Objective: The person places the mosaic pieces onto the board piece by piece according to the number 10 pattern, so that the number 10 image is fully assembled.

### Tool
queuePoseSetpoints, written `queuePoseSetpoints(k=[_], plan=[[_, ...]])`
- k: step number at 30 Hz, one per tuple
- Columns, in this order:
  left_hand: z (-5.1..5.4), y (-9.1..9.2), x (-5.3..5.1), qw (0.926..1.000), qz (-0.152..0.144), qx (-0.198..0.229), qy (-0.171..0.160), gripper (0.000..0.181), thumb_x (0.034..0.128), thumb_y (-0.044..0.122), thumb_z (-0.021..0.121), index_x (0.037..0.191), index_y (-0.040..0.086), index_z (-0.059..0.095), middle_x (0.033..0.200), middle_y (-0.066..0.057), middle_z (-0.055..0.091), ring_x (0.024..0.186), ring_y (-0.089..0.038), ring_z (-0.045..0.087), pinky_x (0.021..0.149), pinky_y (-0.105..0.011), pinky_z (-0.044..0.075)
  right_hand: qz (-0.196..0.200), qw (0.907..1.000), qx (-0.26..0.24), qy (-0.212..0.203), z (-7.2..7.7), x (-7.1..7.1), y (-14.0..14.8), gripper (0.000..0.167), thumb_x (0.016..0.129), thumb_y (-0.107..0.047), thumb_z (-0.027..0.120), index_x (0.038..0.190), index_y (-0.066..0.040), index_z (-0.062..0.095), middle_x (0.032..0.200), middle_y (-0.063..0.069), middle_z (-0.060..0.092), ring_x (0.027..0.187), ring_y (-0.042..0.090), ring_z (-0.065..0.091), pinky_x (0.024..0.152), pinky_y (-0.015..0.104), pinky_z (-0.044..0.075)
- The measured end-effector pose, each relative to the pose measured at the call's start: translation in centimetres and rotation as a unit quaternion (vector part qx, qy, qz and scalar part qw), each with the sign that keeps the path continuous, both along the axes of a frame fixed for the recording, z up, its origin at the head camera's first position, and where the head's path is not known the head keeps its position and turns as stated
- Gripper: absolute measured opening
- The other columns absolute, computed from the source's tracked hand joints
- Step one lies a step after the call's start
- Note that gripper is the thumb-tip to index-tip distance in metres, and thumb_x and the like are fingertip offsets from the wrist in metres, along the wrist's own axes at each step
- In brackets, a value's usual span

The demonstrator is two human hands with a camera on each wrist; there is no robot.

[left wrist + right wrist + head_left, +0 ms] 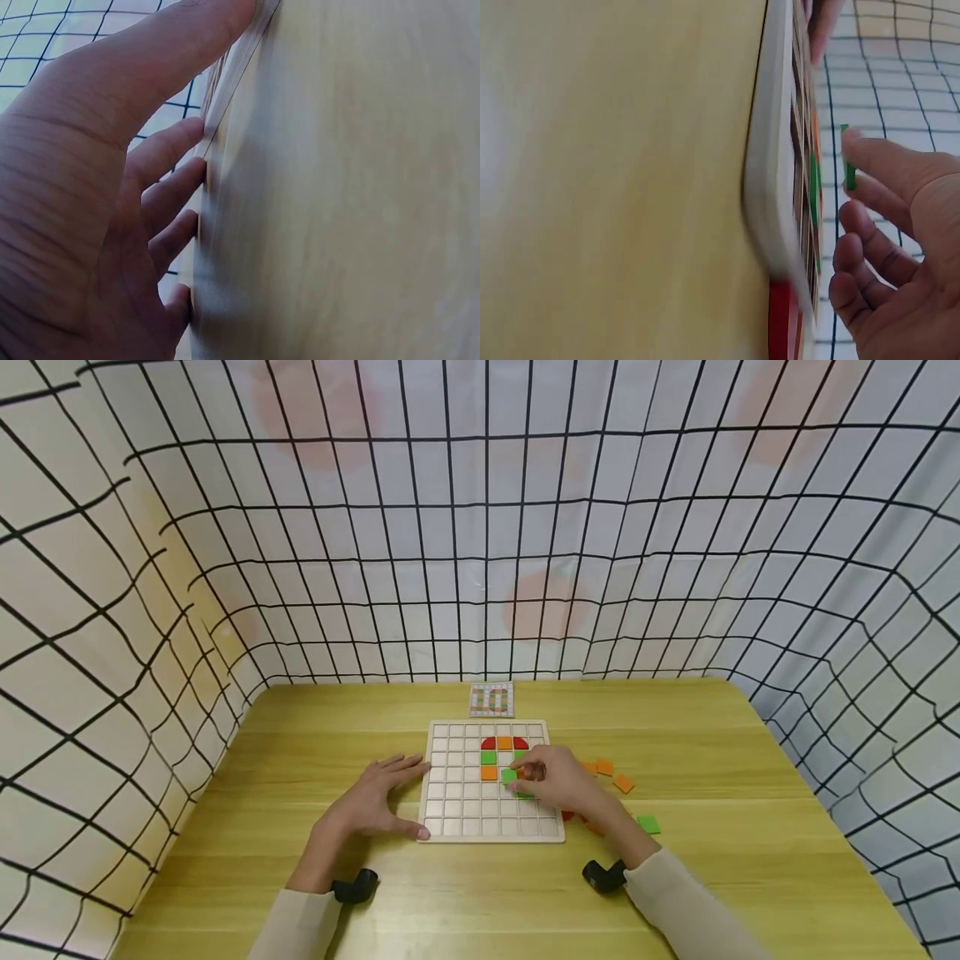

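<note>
The right hand (551,777) has a narrow grip: thumb and forefinger pinch a green tile (510,776) over the right half of the board (450,802). The left hand (378,797) holds nothing in its grip; its thumb stands wide of the fingers, with thumb tip and forefinger touching the board's left edge.

The right wrist view shows what the head view cannot: the green tile is edge-on and raised clear of the board, the other fingers loosely curled below the pinch. It also shows a red tile (784,322) by the board's corner. The left wrist view shows the left fingertips lined up along the desk (480,902).

Only the head view gives the layout. On the board, a row of red, orange and red laid tiles (505,742) has green and orange below its left end; more sit partly behind the right hand. Loose tiles (624,783), orange, green and red, lie right of the board. Behind it is a card (491,700) printed with a coloured grid, its details too small to read.
</note>
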State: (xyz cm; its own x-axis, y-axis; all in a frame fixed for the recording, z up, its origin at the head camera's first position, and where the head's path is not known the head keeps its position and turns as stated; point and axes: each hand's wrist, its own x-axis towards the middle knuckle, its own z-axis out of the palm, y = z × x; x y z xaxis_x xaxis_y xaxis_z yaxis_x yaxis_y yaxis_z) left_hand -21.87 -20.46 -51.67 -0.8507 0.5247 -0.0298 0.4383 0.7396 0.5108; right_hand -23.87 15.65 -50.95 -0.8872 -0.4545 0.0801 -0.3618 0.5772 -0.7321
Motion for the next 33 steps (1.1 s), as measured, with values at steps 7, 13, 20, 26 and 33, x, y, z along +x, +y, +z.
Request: queuePoseSetpoints(k=[7, 13, 20, 26, 33], plan=[[0.0, 0.1, 0.1, 1.0, 0.003, -0.002, -0.002, 0.11, 0.0665, 0.069, 0.086, 0.157, 0.022, 0.045, 0.167, -0.006, 0.036, 0.157, -0.04, 0.025, 0.124, -0.071, 0.013, 0.006, 0.9997, 0.022, 0.005, -0.3, 0.5, -2.1, 0.024, 0.087, -0.031, 0.085, 0.107, -0.018, 0.08, 0.079, -0.009, 0.06, 0.069, 0.008, 0.051, 0.063, 0.022, 0.046], [0.0, 0.1, 0.1, 1.0, 0.001, 0.002, -0.003, 0.109, 0.0671, 0.067, 0.087, 0.157, 0.022, 0.045, 0.167, -0.006, 0.036, 0.157, -0.04, 0.025, 0.125, -0.07, 0.012, 0.004, 0.9994, 0.028, 0.02, -0.4, 0.7, -3.0, 0.023, 0.084, -0.028, 0.087, 0.102, -0.016, 0.081, 0.076, -0.01, 0.06, 0.068, 0.009, 0.051, 0.063, 0.022, 0.045], [0.0, 0.0, 0.1, 1.0, 0.001, 0.004, -0.003, 0.109, 0.0672, 0.068, 0.087, 0.157, 0.022, 0.045, 0.167, -0.005, 0.036, 0.157, -0.039, 0.025, 0.125, -0.07, 0.013, -0.003, 0.9991, 0.034, 0.026, -0.8, 0.8, -3.5, 0.023, 0.083, -0.029, 0.087, 0.101, -0.017, 0.081, 0.077, -0.011, 0.06, 0.072, 0.009, 0.052, 0.065, 0.023, 0.046], [-0.1, 0.0, 0.0, 1.0, -0.001, 0.002, 0.0, 0.11, 0.0672, 0.069, 0.086, 0.157, 0.022, 0.045, 0.167, -0.006, 0.037, 0.156, -0.04, 0.026, 0.124, -0.072, 0.014, -0.001, 0.9994, 0.028, 0.021, -0.9, 0.9, -3.6, 0.023, 0.084, -0.029, 0.087, 0.103, -0.017, 0.081, 0.076, -0.011, 0.06, 0.069, 0.01, 0.051, 0.064, 0.023, 0.046], [0.1, 0.0, 0.0, 1.0, -0.001, 0.0, 0.0, 0.11, 0.0672, 0.069, 0.086, 0.157, 0.022, 0.045, 0.167, -0.007, 0.037, 0.156, -0.04, 0.025, 0.123, -0.072, 0.013, -0.007, 0.9995, 0.024, 0.018, -0.9, 0.9, -3.6, 0.022, 0.083, -0.026, 0.087, 0.101, -0.015, 0.08, 0.076, -0.01, 0.06, 0.073, 0.013, 0.054, 0.066, 0.023, 0.046]])
